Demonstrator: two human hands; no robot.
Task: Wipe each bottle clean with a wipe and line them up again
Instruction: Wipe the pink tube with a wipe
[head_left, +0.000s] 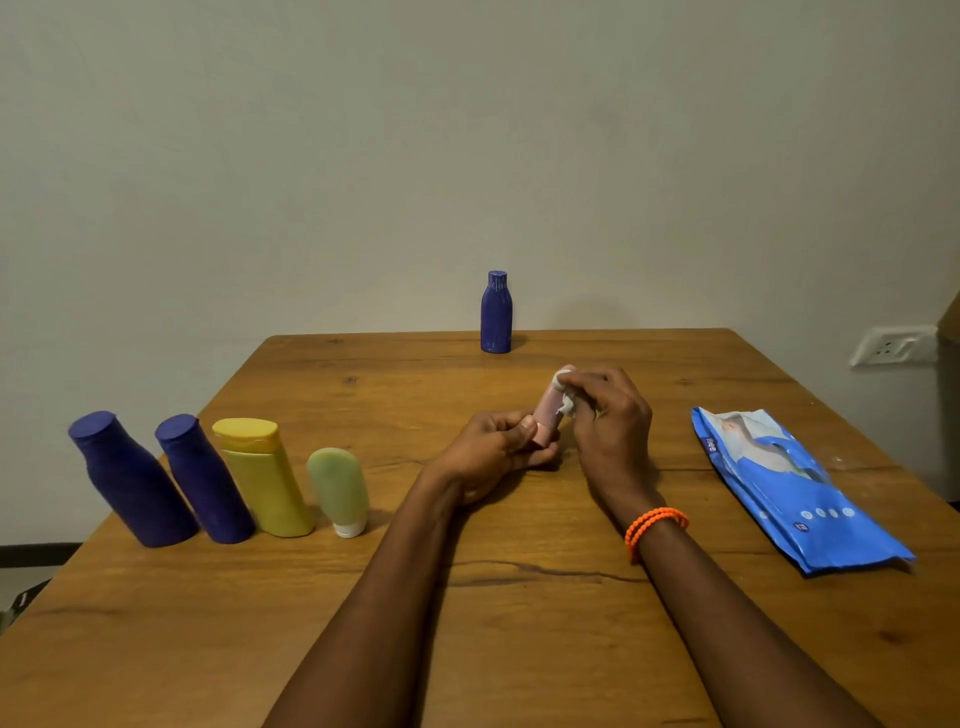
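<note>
One pink tube (546, 415) is sitting at the bench's centre, tilted, its cap end pinched by the left hand (493, 452) fingers while the right hand (608, 426) fingers are pressing one white wipe (563, 395) around its top. Three dark blue bottles are standing: one (496, 314) at twelve o'clock by the far edge, two (130, 478) (205, 478) at nine o'clock. One yellow bottle (265, 478) and one green tube (338, 491) are completing that row. One blue wipes pack (795, 488) is lying at three o'clock on the wooden bench (519, 623); its lettering is too small to read. One orange bracelet (655, 525) is circling the right wrist.
</note>
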